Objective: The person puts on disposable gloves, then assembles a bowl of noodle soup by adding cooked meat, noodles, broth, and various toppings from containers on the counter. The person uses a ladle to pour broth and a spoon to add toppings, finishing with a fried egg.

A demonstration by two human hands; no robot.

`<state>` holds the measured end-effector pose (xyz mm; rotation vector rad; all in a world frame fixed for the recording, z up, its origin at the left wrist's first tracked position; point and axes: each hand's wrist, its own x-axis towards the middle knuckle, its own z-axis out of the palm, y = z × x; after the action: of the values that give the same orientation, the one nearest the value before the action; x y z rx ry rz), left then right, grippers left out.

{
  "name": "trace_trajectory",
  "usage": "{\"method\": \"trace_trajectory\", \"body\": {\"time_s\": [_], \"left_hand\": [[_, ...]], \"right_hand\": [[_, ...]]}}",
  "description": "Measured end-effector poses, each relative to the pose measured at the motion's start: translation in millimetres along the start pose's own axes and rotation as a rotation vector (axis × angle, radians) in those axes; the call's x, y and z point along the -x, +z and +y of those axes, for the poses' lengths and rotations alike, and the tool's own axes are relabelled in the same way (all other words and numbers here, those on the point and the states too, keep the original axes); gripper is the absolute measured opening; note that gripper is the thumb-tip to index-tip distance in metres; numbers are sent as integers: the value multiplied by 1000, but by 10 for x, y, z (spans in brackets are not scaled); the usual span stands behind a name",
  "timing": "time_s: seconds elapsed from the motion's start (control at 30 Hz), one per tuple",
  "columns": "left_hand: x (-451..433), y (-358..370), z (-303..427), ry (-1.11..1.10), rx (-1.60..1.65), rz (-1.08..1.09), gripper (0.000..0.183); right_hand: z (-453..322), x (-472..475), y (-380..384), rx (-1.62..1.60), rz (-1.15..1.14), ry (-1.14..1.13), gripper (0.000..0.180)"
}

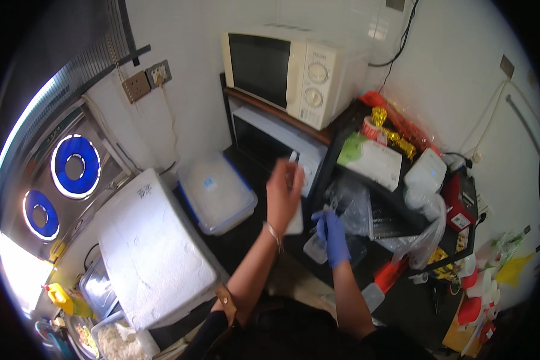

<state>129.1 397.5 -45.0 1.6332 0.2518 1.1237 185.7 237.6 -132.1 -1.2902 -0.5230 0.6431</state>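
Observation:
My left hand (285, 193) is bare, wears a bracelet at the wrist and is raised before the lower microwave; it is blurred, and whether it holds anything cannot be told. My right hand (333, 236), in a blue glove, is bent with its fingertips together near a small pale thing at their tips. Beneath the gloved hand lies a clear plastic container (314, 248). A lidded plastic box with a blue rim (218, 193) stands to the left of my bare hand. Just right of the gloved hand is a clear plastic bag (353, 209).
A cream microwave oven (270, 72) stands on a shelf above a white microwave (270, 139). A large white foam box (157, 252) takes up the left. At right, a black rack (391, 209) carries a green and white box (370, 159). Cooked rice in a tub (121, 344) is at lower left.

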Motion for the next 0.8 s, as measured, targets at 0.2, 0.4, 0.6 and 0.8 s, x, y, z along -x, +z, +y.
{"method": "trace_trajectory", "body": {"time_s": [0.2,0.4,0.6,0.8], "left_hand": [[-2189,284,-730,243,-279,217,58],[-2404,296,-643,178,-390,196,64],[-1992,-1027,-381,-39,-115,37,42],[-2042,-2237,-284,-132,-300,189,46]], "right_hand": [[-110,47,-135,23,-113,97,56],[-247,-167,-189,-12,-151,88,71],[-943,-1244,547,-258,-177,-134,44],[-1381,-3689,1696,-561,274,-109,49]]}}
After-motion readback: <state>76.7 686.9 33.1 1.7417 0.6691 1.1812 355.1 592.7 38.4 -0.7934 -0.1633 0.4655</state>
